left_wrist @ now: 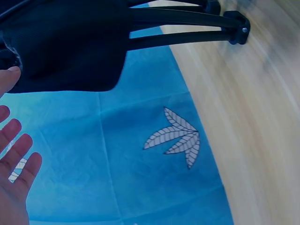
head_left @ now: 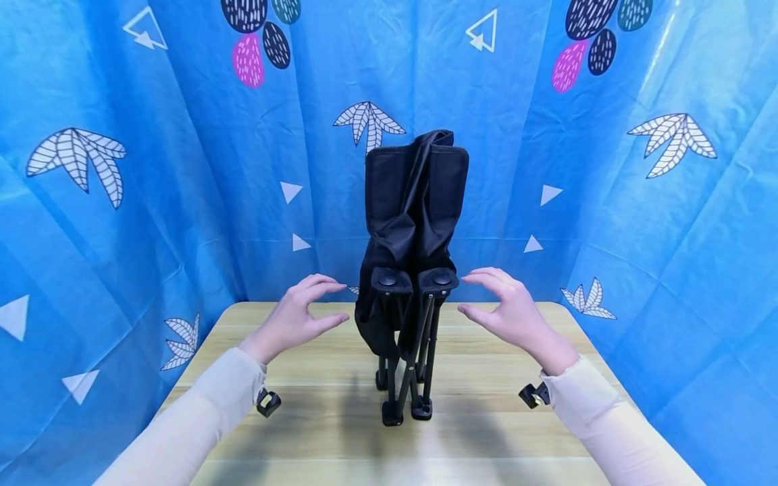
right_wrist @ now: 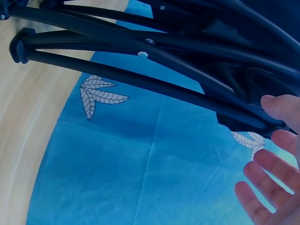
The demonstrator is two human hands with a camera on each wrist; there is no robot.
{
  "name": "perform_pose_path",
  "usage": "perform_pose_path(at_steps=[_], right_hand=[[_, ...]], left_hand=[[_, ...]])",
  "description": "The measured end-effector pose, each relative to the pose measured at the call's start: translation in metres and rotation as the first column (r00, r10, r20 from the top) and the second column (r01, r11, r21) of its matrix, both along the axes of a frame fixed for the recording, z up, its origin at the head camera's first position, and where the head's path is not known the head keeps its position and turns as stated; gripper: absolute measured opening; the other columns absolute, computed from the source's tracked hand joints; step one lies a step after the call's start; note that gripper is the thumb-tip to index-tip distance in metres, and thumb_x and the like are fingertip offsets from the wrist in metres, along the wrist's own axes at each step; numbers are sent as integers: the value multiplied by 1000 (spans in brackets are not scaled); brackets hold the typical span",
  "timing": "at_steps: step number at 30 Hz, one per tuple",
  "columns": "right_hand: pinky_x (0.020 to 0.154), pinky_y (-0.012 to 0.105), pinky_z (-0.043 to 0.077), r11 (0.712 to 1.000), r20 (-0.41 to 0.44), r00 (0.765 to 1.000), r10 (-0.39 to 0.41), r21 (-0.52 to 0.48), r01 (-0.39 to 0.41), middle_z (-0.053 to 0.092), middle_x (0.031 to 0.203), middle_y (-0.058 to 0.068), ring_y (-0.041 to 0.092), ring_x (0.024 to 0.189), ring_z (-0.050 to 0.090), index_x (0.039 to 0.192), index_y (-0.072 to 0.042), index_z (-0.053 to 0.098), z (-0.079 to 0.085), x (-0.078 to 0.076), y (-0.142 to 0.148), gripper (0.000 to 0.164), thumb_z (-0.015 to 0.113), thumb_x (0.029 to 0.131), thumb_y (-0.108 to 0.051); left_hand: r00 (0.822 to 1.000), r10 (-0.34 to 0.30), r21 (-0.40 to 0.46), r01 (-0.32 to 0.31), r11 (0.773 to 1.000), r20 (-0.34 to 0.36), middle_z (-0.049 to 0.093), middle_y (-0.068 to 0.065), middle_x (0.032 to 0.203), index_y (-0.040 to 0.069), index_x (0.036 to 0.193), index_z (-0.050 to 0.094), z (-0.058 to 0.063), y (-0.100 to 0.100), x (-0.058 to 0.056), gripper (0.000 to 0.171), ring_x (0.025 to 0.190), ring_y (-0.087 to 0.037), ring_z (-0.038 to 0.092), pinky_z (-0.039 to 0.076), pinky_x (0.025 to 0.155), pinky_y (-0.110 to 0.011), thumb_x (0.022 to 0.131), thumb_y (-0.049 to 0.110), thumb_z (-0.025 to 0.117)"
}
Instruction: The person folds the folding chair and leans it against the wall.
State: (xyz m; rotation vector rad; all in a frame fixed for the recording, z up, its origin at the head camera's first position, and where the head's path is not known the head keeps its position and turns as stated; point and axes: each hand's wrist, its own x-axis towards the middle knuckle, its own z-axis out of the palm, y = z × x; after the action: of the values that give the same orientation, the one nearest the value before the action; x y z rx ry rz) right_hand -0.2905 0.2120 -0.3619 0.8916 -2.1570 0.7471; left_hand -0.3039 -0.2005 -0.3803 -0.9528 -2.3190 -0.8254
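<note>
A folded black camping chair point(head_left: 406, 250) stands upright on the wooden table, its fabric bunched above and its thin legs point(right_wrist: 136, 79) close together. To its left my left hand point(head_left: 304, 312) hovers with thumb and fingers spread, a small gap from the fabric. On the other side my right hand point(head_left: 509, 312) is held likewise, fingertips very near the chair's right armrest end point(head_left: 439, 278). The left wrist view has the left thumb overlapping the dark fabric point(left_wrist: 70, 51); contact cannot be told there. Neither hand grips anything.
The light wooden table point(head_left: 316, 432) has rounded back corners. A blue patterned curtain point(head_left: 182, 135) encloses the back and both sides, close behind the chair. Small dark devices point(head_left: 268, 402) are strapped at both wrists.
</note>
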Motion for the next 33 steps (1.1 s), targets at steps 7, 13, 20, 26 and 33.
perform_pose_path(at_steps=[7, 13, 20, 26, 33], right_hand=[[97, 59, 62, 1000, 82, 996, -28, -1, 29, 78, 124, 15, 38, 118, 73, 124, -4, 78, -13, 0, 1, 43, 93, 84, -11], [94, 58, 63, 999, 125, 992, -34, -2, 34, 78, 124, 14, 37, 116, 73, 124, -4, 77, -22, 0, 0, 42, 92, 85, -10], [89, 56, 64, 999, 174, 984, -39, -13, 42, 78, 124, 12, 34, 111, 74, 124, -5, 78, -33, -2, 0, 42, 92, 85, -10], [89, 54, 64, 999, 230, 972, -47, -6, 50, 78, 125, 9, 32, 109, 73, 125, -8, 78, -44, -2, -1, 40, 92, 87, -12], [90, 53, 64, 999, 262, 965, -32, -4, 34, 78, 125, 9, 35, 106, 74, 125, -7, 77, -56, 0, -5, 40, 91, 87, -12]], left_hand=[[999, 28, -10, -27, 1000, 47, 74, -9, 129, 9, 134, 76, -17, -4, 0, 50, 121, -31, 71, 62, 102, -55, 88, 21, 93], [996, 29, -10, -28, 1000, 83, 74, -8, 129, 9, 133, 75, -31, -4, 1, 49, 121, -31, 72, 62, 102, -54, 89, 23, 93], [996, 12, -3, -12, 1000, 87, 75, -6, 126, 9, 133, 75, -49, -4, -4, 49, 116, -30, 74, 63, 99, -53, 89, 21, 93], [995, 10, -8, -10, 1000, 103, 76, -7, 127, 8, 131, 76, -61, -3, -3, 49, 118, -30, 73, 64, 97, -50, 88, 21, 93], [993, 16, -27, -13, 1000, 116, 76, -6, 128, 10, 129, 76, -80, 0, -4, 47, 118, -27, 73, 65, 95, -45, 88, 22, 93]])
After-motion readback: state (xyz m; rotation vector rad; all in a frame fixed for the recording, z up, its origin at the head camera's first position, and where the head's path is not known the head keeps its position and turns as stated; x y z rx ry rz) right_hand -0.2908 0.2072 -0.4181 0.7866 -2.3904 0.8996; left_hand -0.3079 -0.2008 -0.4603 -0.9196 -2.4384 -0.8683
